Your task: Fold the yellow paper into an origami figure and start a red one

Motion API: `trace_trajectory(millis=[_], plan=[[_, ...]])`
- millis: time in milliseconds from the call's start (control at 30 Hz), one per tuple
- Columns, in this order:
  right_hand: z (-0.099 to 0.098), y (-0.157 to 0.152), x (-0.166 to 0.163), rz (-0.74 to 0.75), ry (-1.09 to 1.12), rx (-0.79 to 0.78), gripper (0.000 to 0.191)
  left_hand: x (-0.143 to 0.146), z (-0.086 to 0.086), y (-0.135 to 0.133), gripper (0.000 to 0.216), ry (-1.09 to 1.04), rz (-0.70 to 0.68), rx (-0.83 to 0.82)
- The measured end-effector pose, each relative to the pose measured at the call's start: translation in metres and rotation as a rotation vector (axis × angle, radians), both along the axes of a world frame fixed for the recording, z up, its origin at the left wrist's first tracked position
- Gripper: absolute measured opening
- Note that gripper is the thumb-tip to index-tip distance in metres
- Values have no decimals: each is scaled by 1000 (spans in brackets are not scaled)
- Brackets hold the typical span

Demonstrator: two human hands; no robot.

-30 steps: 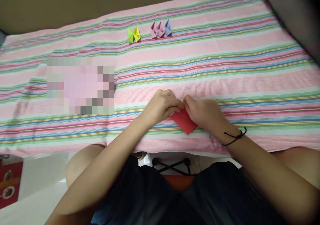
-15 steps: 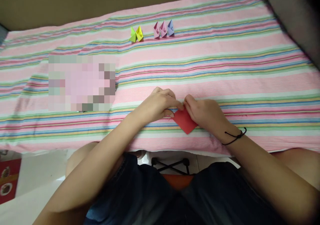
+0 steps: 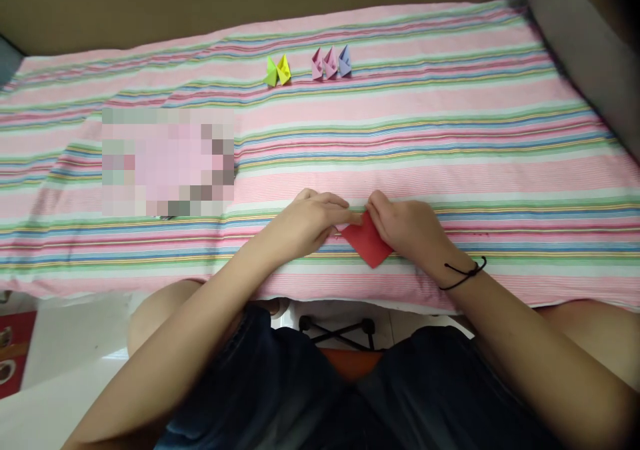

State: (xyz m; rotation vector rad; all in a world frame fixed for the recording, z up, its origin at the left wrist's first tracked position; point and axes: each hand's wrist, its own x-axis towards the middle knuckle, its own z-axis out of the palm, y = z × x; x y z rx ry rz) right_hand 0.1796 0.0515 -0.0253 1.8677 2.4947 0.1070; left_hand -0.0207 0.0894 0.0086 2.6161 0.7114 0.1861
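Observation:
A folded red paper (image 3: pixel 367 245) lies on the striped pink cloth (image 3: pixel 450 143) near its front edge. My left hand (image 3: pixel 305 222) pinches the paper's upper left corner, its fingers curled together. My right hand (image 3: pixel 407 230) lies over the paper's right side with its fingertips pressed on the top corner. A black cord circles my right wrist. Most of the paper's right half is hidden under that hand.
Far back on the cloth stand folded paper figures: a green and yellow pair (image 3: pixel 277 71) and two pink ones with a blue one (image 3: pixel 331 63). A blurred patch (image 3: pixel 167 160) sits at the left. A grey cushion (image 3: pixel 585 43) lies at the right. My knees are below the edge.
My hands and the red paper stay in nearly the same place; the left fingers have slid a little along the paper's top edge. The view has tilted slightly.

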Motion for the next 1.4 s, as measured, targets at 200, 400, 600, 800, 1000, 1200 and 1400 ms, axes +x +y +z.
trace_trajectory(millis=[200, 400, 600, 800, 1000, 1200, 1400], plan=[[-2, 0, 1, 10, 7, 1, 40, 2, -5, -5, 37, -65, 74, 14], [-1, -1, 0, 14, 11, 17, 37, 7, -13, 7, 29, -192, 132, -106], [-4, 0, 0, 17, 21, 28, 39, 9, -13, 3, 28, -215, 196, -169], [-5, 1, 0, 22, 31, 17, 38, 14, -7, 2, 17, -144, 100, -68], [-2, 1, -1, 15, 29, 2, 34, 15, -6, 11, 20, -80, 19, -167], [1, 1, -2, 17, 25, -11, 33, 18, -5, 13, 21, -29, 6, -196], [2, 0, -3, 10, 21, -24, 32, 18, -3, 10, 19, 3, 21, -188]])
